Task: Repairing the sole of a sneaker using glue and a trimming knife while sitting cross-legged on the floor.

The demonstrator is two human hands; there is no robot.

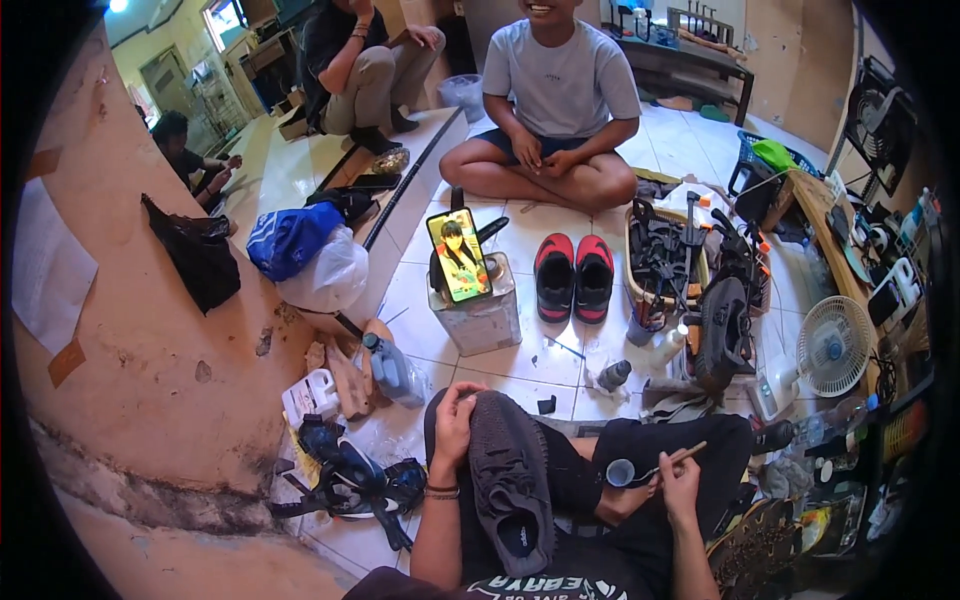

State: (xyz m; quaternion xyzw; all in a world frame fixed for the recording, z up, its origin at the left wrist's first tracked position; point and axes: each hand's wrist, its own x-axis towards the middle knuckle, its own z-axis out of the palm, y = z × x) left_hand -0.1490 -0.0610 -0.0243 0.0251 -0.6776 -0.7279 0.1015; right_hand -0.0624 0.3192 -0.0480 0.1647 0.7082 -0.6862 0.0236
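A dark grey knit sneaker (508,455) lies along my lap, toe away from me and opening toward me. My left hand (454,425) is closed on the side of its toe end. My right hand (681,487) pinches a thin brush (687,452) with a wooden handle, its lower end slanting toward a small translucent cup (620,472). That cup is by my bare foot, beside the crossed legs; whether the brush tip is inside it I cannot tell.
A phone (461,256) leans on a metal can (478,318) ahead. Red-and-black shoes (574,278) stand beside it. A seated person (560,100) faces me. Bottles (392,370) and a strappy black item (355,470) lie left; a tool basket (666,255) and white fan (834,335) stand right.
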